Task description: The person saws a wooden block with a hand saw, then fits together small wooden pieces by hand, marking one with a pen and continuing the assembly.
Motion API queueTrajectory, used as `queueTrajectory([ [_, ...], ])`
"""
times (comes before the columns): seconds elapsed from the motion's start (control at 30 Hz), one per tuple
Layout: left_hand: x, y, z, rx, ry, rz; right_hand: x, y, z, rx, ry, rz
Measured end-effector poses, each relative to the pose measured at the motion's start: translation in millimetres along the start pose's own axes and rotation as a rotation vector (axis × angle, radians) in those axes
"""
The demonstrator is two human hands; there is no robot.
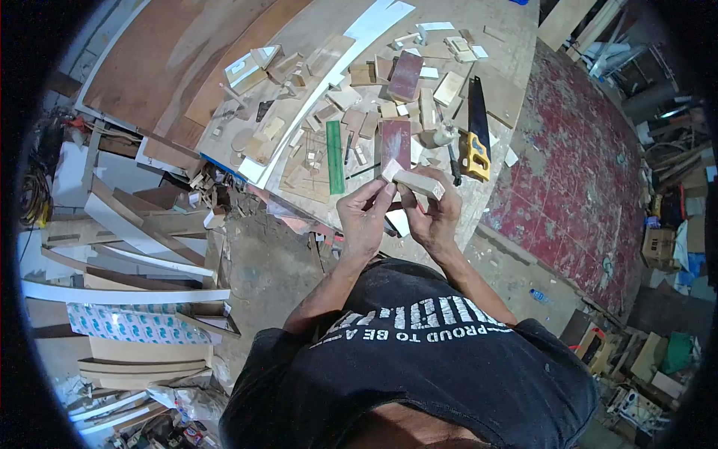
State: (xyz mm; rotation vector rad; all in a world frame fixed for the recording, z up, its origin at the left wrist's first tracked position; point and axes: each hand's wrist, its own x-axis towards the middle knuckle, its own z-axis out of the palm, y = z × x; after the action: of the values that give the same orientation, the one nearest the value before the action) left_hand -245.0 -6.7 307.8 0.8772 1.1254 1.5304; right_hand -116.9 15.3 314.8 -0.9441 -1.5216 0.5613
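Close in front of my chest, both hands are raised at the near edge of the worktable. My left hand [364, 218] pinches a small pale wooden piece [391, 170] between thumb and fingers. A longer pale wooden block [420, 184] sits in my right hand [437, 215], thumb below and fingers around its far end. The two pieces meet at a corner in this view. Just beyond them lies a dark red sanding block [396, 141], partly covered by the small piece. To the right, a handsaw [478, 138] with a yellow handle rests on the table.
Wood offcuts [449, 88] and another red block [404, 75] are scattered over the worktable [292, 176]. A green ruler [334, 157] and a small bottle [444, 135] lie among them. Curved panels [142, 217] are stacked at left; a worn red floor [568, 172] spreads at right.
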Motion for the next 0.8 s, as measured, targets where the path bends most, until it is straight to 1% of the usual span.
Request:
queueTrajectory([
  [0.07, -2.4, 3.5, -4.9, -0.058, -0.149, -0.098, -2.0, -1.7, 0.0, 0.002, -0.044, 0.111],
  [0.1, -2.8, 3.2, -3.2, -0.057, -0.135, -0.089, -1.8, 1.2, 0.4, 0.012, -0.056, 0.105],
  [0.17, -5.0, 1.4, 3.6, -0.141, -0.163, -0.011, -4.5, 11.4, 2.6, -0.048, -0.100, 0.010],
  [0.2, -7.1, -0.2, 4.5, -0.165, -0.161, -0.068, -8.2, 13.4, 4.8, -0.055, -0.161, 0.084],
  [0.23, -9.0, -6.3, 1.2, -0.165, -0.143, -0.057, -10.7, 14.5, 6.5, -0.044, -0.177, 0.075],
  [0.3, -11.2, -14.7, -3.6, -0.213, -0.080, -0.207, -10.2, 12.8, 12.1, -0.122, -0.267, 0.057],
  [0.33, -14.8, -18.8, -4.0, -0.244, 0.013, -0.240, -15.0, 18.1, 17.9, -0.129, -0.272, 0.079],
  [0.37, -16.8, -21.0, -6.3, -0.341, 0.046, -0.283, -17.1, 18.9, 19.9, -0.121, -0.332, 0.119],
  [0.43, -25.9, -24.6, -9.0, -0.338, 0.197, -0.316, -23.9, 25.3, 25.2, -0.129, -0.428, 0.174],
  [0.47, -28.6, -28.3, -14.3, -0.338, 0.213, -0.304, -29.0, 27.1, 28.7, -0.138, -0.437, 0.134],
  [0.53, -31.9, -35.8, -28.9, -0.389, 0.252, -0.401, -37.4, 31.9, 37.2, -0.121, -0.482, 0.104],
  [0.57, -32.9, -34.4, -33.9, -0.391, 0.264, -0.396, -41.4, 34.2, 43.0, -0.117, -0.496, 0.087],
  [0.63, -29.1, -32.1, -44.0, -0.480, 0.301, -0.463, -45.3, 38.9, 55.6, -0.101, -0.535, 0.112],
  [0.73, -13.2, -30.6, -65.7, -0.443, 0.316, -0.476, -40.8, 42.2, 79.7, -0.084, -0.550, 0.189],
  [0.8, 4.9, -32.7, -86.4, -0.430, 0.314, -0.512, -29.8, 40.6, 94.1, -0.098, -0.534, 0.173],
])
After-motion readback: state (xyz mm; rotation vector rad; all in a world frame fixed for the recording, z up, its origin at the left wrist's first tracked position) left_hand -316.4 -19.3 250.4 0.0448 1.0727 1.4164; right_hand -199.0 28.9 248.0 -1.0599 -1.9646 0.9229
